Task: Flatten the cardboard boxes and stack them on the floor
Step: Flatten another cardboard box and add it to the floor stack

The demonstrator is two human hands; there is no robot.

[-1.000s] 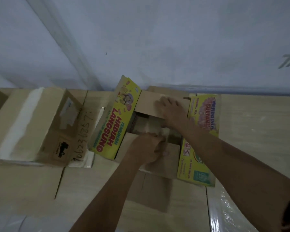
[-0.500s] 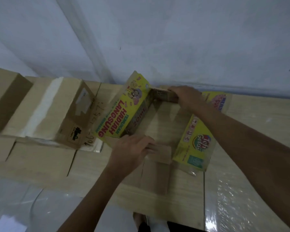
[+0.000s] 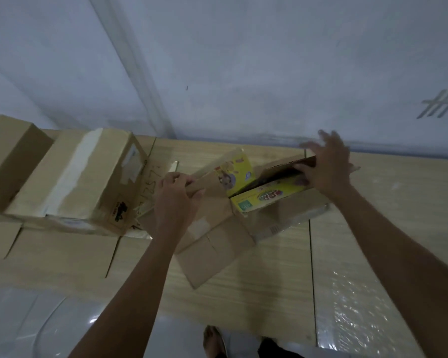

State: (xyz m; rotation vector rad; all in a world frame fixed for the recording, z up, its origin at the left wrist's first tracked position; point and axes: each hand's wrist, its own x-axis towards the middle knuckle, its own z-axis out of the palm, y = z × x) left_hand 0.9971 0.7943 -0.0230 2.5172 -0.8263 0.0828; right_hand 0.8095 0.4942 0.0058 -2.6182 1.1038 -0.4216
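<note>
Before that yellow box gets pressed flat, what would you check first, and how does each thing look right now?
1. Left hand grips the brown flap: ok.
2. Right hand on the far edge, fingers spread and blurred: hold cannot tell.
3. Yellow box collapsed: not ok, partly folded.
4. Floor in front free for stacking: ok.
5. Taped brown box alongside clear of the fold: cannot tell.

Two hands in view: left hand, right hand. Three cardboard boxes: one yellow printed box, one taped brown box, one plain brown box. One bare foot.
</note>
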